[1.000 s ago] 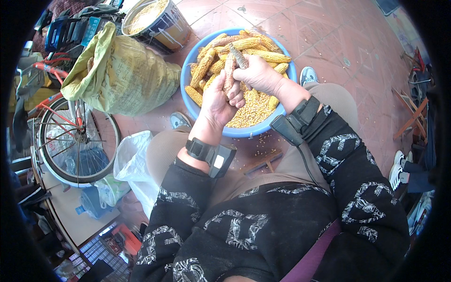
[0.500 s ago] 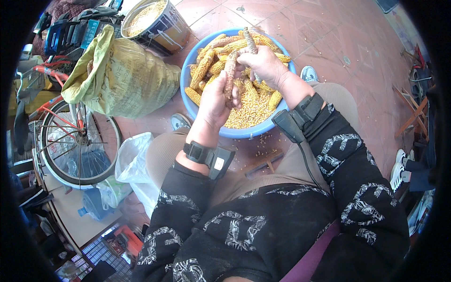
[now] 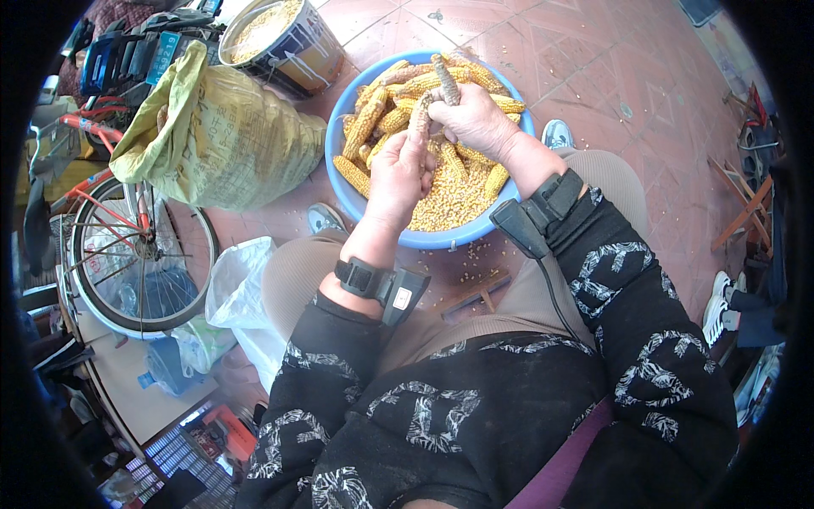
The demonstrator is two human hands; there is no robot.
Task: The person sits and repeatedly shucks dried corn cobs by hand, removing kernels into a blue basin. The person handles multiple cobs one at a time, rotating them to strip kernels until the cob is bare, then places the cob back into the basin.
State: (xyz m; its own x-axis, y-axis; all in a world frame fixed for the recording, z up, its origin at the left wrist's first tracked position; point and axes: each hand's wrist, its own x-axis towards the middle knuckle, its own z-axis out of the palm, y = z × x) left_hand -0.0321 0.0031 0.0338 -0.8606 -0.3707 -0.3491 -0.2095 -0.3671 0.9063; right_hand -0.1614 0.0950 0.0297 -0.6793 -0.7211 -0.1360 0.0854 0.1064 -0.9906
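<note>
Over a blue basin (image 3: 336,174) my left hand (image 3: 395,174) is closed around a pale corn cob (image 3: 420,114), most of its upper part showing few kernels. My right hand (image 3: 482,125) grips a greyish bare cob (image 3: 446,81) that sticks up past the thumb. The two cobs meet or nearly meet between my hands; the fingers hide the exact contact. Yellow ears of corn (image 3: 366,123) fill the far and left part of the basin. Loose kernels (image 3: 449,210) lie heaped in its near part.
Left of the basin stands a yellow-green woven sack (image 3: 246,140), with a bucket of kernels (image 3: 292,64) behind it. A bicycle wheel (image 3: 144,250) and a white plastic bag (image 3: 242,288) are nearer. Kernels are scattered on the tiled floor (image 3: 577,81). Another person's shoe (image 3: 718,310) shows at right.
My left hand has turned and shifted slightly, covering more of its cob. The cob in my right hand has tilted and dipped a little. The basin stays in place.
</note>
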